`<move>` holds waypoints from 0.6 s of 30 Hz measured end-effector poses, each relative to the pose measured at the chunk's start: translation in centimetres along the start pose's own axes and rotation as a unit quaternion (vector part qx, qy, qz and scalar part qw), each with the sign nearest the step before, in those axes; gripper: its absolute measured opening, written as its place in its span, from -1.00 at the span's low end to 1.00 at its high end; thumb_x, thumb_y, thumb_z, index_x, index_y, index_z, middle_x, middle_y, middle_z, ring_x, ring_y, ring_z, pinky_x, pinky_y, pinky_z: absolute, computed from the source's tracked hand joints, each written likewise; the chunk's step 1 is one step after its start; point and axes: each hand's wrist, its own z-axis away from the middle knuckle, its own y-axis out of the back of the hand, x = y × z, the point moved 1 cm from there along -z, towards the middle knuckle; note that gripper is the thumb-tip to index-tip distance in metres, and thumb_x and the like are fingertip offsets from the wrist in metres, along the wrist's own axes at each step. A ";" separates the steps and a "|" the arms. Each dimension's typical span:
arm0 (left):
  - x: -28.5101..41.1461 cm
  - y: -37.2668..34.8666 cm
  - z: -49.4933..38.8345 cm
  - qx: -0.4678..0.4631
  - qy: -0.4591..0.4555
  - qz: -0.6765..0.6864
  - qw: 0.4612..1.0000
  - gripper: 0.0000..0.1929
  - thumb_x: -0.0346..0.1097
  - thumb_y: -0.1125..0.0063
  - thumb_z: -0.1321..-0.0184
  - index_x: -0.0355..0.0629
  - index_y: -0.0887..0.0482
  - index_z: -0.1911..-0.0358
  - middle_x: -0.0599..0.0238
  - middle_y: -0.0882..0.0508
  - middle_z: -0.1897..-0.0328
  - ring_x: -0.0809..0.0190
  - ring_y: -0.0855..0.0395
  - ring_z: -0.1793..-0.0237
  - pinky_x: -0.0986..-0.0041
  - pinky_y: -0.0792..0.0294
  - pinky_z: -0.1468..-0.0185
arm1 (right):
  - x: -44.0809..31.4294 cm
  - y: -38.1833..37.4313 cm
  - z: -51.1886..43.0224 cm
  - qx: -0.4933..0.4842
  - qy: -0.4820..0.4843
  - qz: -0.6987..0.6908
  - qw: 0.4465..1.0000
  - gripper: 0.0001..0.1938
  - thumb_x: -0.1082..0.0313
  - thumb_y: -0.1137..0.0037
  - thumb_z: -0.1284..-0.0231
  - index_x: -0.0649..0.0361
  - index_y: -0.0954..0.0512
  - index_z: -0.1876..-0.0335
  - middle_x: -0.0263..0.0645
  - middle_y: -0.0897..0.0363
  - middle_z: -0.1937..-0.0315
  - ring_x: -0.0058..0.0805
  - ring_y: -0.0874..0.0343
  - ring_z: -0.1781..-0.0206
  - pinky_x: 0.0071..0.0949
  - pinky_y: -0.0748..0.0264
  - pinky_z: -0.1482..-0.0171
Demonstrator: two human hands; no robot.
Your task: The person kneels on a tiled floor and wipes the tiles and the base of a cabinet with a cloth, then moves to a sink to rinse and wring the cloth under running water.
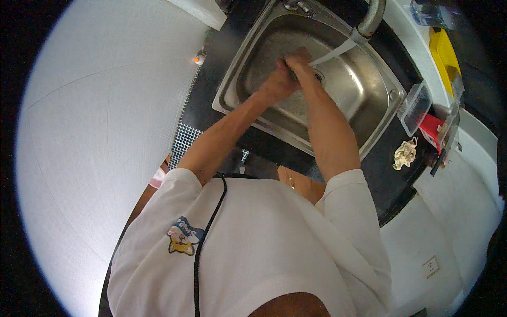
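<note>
Both my hands are together inside a stainless-steel sink (pixel 358 115), over the basin near the drain (pixel 319 76). My left hand (pixel 279 82) lies under and beside my right hand (pixel 299 58), and the two touch. A small dark patch shows between them, but whether it is an object or shadow I cannot tell. The fingers are mostly hidden. From the faucet spout (pixel 371 20) a stream of water (pixel 334 52) runs down slantwise and meets my right hand near the wrist.
On the dark countertop (pixel 382 182) to the right lies a crumpled pale cloth (pixel 405 153). Beside the sink are a clear plastic container (pixel 416 109) and a red box (pixel 432 128). A yellow tray (pixel 444 57) rests on the ledge. Left stands a white wall (pixel 107 99).
</note>
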 end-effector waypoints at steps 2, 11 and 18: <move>0.6 0.5 1.1 0.000 0.134 0.129 0.983 -0.11 -0.01 -0.51 -0.11 -0.59 -0.32 -0.28 -0.35 -0.66 -0.18 -0.25 -0.67 -0.21 0.10 -0.49 -0.24 | 0.5 -0.5 0.2 0.007 -0.007 -0.059 0.998 -0.49 0.13 -0.44 -0.13 0.43 -0.62 -0.04 -0.07 -0.73 0.05 -0.07 -0.72 0.09 -0.18 -0.67 0.00; 7.2 5.6 5.4 -0.216 0.324 0.693 0.606 -0.51 -0.02 -0.24 -0.34 -0.21 -0.56 -0.19 0.12 -0.72 0.07 0.22 -0.73 0.24 0.42 -0.54 0.30 | 6.7 5.4 12.3 -0.195 -0.003 -0.698 0.690 -0.39 0.10 -0.41 -0.27 0.23 -0.48 -0.35 -0.09 -0.57 -0.22 -0.20 -0.60 -0.23 -0.10 -0.55 -0.26; 12.1 3.3 6.5 -0.272 0.278 0.852 0.350 -0.41 0.11 -0.14 -0.44 -0.20 -0.47 -0.31 0.01 -0.66 -0.11 0.17 -0.63 0.27 0.45 -0.54 0.35 | 3.4 10.9 17.0 -0.164 0.161 -0.624 0.747 -0.51 0.09 -0.28 -0.34 0.19 -0.58 -0.29 -0.19 -0.67 -0.01 -0.35 -0.67 -0.09 -0.26 -0.63 -0.16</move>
